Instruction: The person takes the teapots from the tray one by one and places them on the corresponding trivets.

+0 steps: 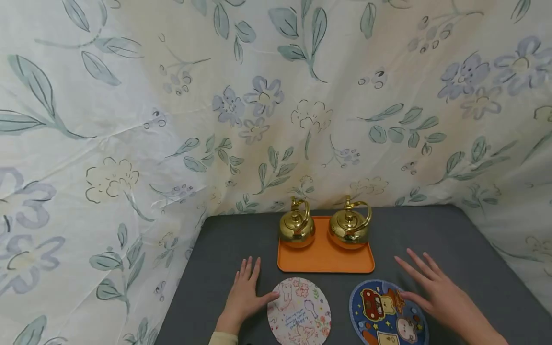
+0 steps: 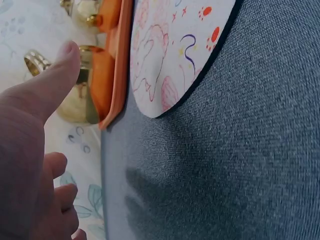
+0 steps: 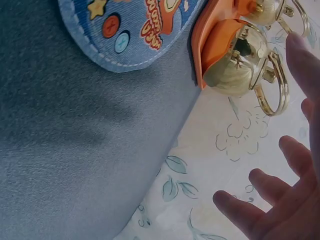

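Kettles [image 1: 297, 232] [image 1: 350, 230] on a tray [image 1: 325, 263] stand beyond left hand [image 1: 245, 296] and right hand [image 1: 442, 293], both empty, spread wide near round mats [image 1: 299, 309] [image 1: 388, 316]; gripping handles [image 1: 369, 213] would likely steady any lift.

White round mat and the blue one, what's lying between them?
Only bare dark table lies between the white mat and the blue mat, as the head view shows.
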The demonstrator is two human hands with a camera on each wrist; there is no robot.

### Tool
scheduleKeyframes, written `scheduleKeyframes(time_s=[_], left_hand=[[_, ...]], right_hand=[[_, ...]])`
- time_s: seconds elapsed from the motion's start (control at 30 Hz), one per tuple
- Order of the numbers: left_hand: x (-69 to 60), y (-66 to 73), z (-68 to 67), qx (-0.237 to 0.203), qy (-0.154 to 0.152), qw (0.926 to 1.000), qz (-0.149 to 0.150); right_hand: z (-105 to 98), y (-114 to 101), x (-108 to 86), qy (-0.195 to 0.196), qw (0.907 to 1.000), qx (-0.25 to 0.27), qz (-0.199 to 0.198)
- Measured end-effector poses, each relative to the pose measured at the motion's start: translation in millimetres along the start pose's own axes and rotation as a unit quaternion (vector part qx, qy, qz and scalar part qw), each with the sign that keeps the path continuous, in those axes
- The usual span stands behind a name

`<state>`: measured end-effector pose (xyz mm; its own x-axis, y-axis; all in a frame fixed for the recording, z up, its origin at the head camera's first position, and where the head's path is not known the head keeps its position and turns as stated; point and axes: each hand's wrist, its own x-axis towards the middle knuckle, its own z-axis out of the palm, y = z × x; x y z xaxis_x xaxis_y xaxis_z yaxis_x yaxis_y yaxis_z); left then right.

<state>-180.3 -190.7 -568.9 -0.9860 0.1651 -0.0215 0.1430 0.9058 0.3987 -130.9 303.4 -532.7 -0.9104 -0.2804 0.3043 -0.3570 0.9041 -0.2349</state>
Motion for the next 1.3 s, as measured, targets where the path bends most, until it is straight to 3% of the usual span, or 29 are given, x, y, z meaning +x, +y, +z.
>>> scheduleKeyframes(time_s=[0.33,0.6,0.9,1.13,1.3], left_hand=[[4.8,1.4,12.0,-0.034,-0.019,0.9991,0.016],[4.7,-0.7,16.7,-0.063,-0.02,0.9976,0.021],[7.7,-5.4,15.3,-0.08,-0.025,0.9965,0.006],[11.4,-9.5,17.3,-0.083,-0.027,0.9961,-0.008],[14.4,-11.8,20.3,-0.093,-0.031,0.9951,-0.013]], right_hand=[[-4,-8,2.1,0.018,0.9998,0.009,0.003],[5,-13,4.7,0.058,0.9977,0.012,-0.032],[5,-22,9.7,0.064,0.9973,0.014,-0.034],[3,-28,15.2,0.032,0.9989,0.024,-0.022],[2,-31,18.2,0.039,0.9987,0.021,-0.026]])
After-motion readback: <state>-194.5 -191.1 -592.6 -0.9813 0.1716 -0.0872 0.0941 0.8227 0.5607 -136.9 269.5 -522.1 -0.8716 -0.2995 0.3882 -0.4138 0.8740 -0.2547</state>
